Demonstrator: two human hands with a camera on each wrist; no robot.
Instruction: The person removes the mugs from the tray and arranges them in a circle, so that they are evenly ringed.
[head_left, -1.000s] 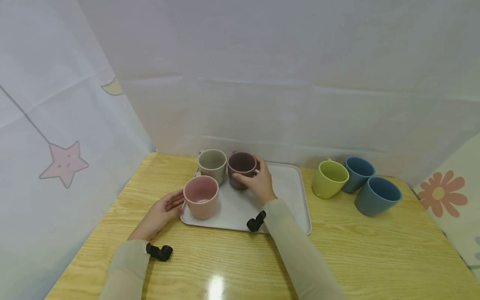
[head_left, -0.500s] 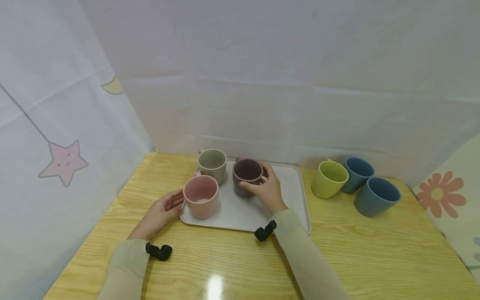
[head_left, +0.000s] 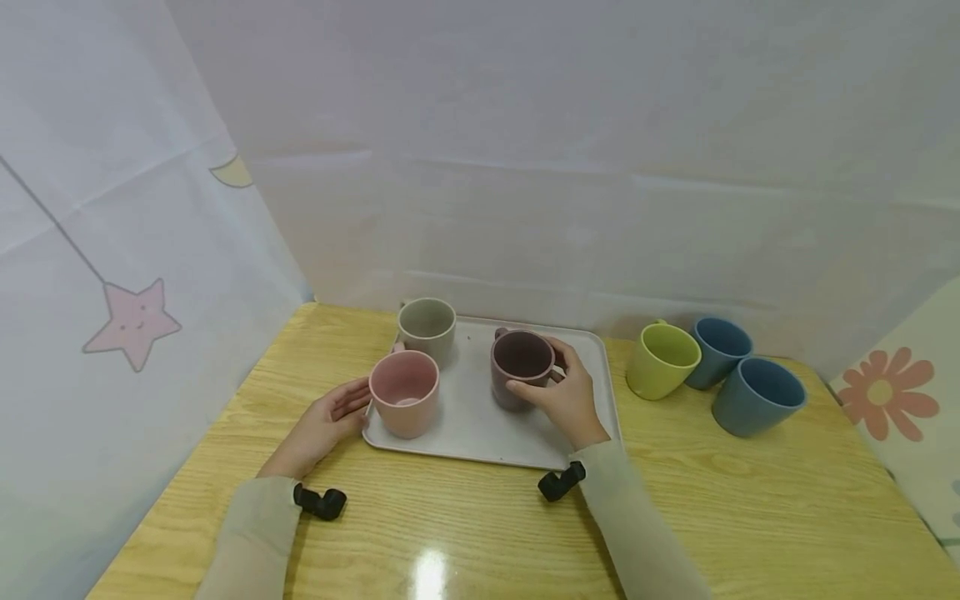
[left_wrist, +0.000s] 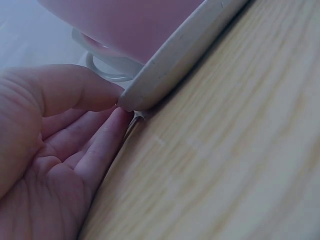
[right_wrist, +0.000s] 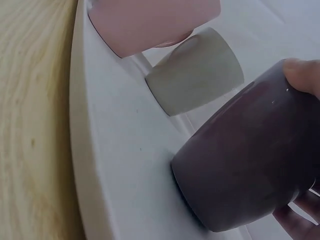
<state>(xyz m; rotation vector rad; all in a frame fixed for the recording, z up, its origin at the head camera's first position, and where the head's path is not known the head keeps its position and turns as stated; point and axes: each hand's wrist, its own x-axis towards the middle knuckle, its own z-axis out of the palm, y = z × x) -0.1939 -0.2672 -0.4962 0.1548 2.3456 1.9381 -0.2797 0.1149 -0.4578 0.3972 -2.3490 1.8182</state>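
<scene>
My right hand point(head_left: 567, 400) grips a dark plum mug point(head_left: 512, 392), thumb on the near side of its rim and fingers round the right side. The mug is upright; in the right wrist view its base is close over the pale tray point(right_wrist: 125, 165). One loop shows at its back left, another beside my fingers. At the tray's left front corner my left hand point(head_left: 318, 429) pinches the tray edge point(left_wrist: 150, 82), thumb on top and fingertips below. Beside that hand a pink mug point(head_left: 408, 417) stands on the tray, with a grey-green mug point(head_left: 442, 342) behind it.
To the right of the tray a yellow-green mug point(head_left: 656, 375) and two blue cups point(head_left: 705, 367) stand close together on the wooden table point(head_left: 420, 533). A white fabric backdrop point(head_left: 525, 167) hangs behind and at both sides.
The plum mug has moved with my right hand to the right and toward me, away from the grey-green mug. My left hand stays at the tray corner.
</scene>
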